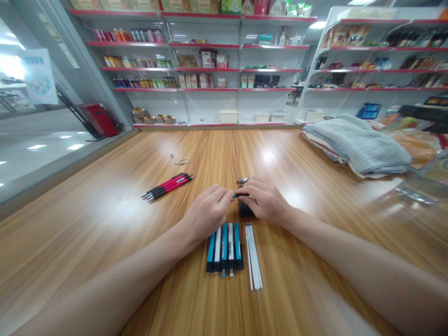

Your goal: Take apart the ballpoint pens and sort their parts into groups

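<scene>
Above the table's middle, my left hand [209, 209] and my right hand [266, 198] meet, both closed on one blue-and-black pen [241, 194]. The left fingers cover most of its blue part, while the right fingers pinch the black end. Under my right hand lie several black grip pieces [246, 209], partly hidden, with small metal tips [242, 180] just beyond. Closer to me, blue and white pen barrels [224, 245] rest side by side. To their right is a bundle of thin white refills [254, 256].
Several red-and-black pens [167, 186] lie together on the left of the wooden table [105, 261]. Beyond them are a thin loop [182, 162] and a small shiny piece [171, 155]. Folded cloths [360, 142] are stacked at right, near a clear container [425, 179]. Stocked shelves [206, 70] stand behind.
</scene>
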Action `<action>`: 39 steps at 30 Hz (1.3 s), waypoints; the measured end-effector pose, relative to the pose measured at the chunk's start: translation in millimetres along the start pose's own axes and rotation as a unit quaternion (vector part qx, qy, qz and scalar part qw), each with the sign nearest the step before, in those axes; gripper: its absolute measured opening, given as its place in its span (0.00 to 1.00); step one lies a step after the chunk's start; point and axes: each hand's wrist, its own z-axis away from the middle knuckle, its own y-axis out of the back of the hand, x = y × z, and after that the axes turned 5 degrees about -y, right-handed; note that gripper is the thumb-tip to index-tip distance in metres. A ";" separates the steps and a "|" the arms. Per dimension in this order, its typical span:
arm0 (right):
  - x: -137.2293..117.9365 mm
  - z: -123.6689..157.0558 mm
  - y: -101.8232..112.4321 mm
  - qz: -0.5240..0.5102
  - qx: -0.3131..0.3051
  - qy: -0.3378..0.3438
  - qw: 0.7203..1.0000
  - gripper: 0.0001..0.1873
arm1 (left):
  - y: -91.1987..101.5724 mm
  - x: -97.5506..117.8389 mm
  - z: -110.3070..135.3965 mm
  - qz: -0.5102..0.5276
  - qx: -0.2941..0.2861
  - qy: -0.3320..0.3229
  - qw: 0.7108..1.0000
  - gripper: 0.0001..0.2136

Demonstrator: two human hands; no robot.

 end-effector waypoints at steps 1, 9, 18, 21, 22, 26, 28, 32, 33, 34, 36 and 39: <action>0.5 0.0 0.1 -0.005 0.006 -0.001 1.000 0.06 | -1.1 -0.2 0.7 0.003 -0.003 0.003 1.000 0.11; 0.6 0.1 2.9 -0.027 0.018 -0.028 0.999 0.05 | 2.9 2.1 0.6 -0.003 -0.017 0.054 0.998 0.12; 1.5 1.0 5.6 -0.006 0.005 -0.048 0.999 0.06 | -1.5 -1.2 1.6 0.002 -0.011 0.066 0.998 0.12; 2.2 1.5 5.1 -0.004 -0.003 -0.044 0.999 0.06 | -0.3 -0.6 0.7 0.000 -0.009 0.081 0.997 0.12; 2.3 1.7 4.8 -0.003 -0.007 -0.037 0.999 0.07 | 0.4 -0.5 0.5 -0.005 -0.015 0.082 0.997 0.14; 2.3 2.1 3.9 -0.001 -0.018 -0.018 1.000 0.07 | 1.8 -0.9 1.2 -0.031 -0.045 0.063 0.997 0.13; 2.5 2.2 4.5 0.001 -0.013 -0.026 1.000 0.07 | 0.9 -1.4 2.2 -0.035 -0.040 0.063 0.997 0.13; 2.7 2.4 6.0 0.000 -0.007 -0.034 0.999 0.06 | -0.7 -2.6 3.1 -0.016 -0.034 0.079 0.996 0.13; 2.5 2.5 6.2 -0.001 -0.010 -0.032 0.999 0.06 | -0.5 -2.9 3.0 -0.015 -0.037 0.081 0.996 0.13; 2.2 2.5 6.2 -0.003 -0.013 -0.031 0.999 0.06 | -0.1 -3.0 2.8 -0.016 -0.042 0.080 0.996 0.13; 1.7 2.4 6.1 -0.009 -0.014 -0.031 0.999 0.07 | 0.9 -3.2 2.3 -0.021 -0.050 0.077 0.996 0.14; 2.7 2.0 6.1 -0.033 0.003 -0.048 0.998 0.07 | 1.7 -3.5 2.2 -0.029 -0.051 0.079 0.995 0.16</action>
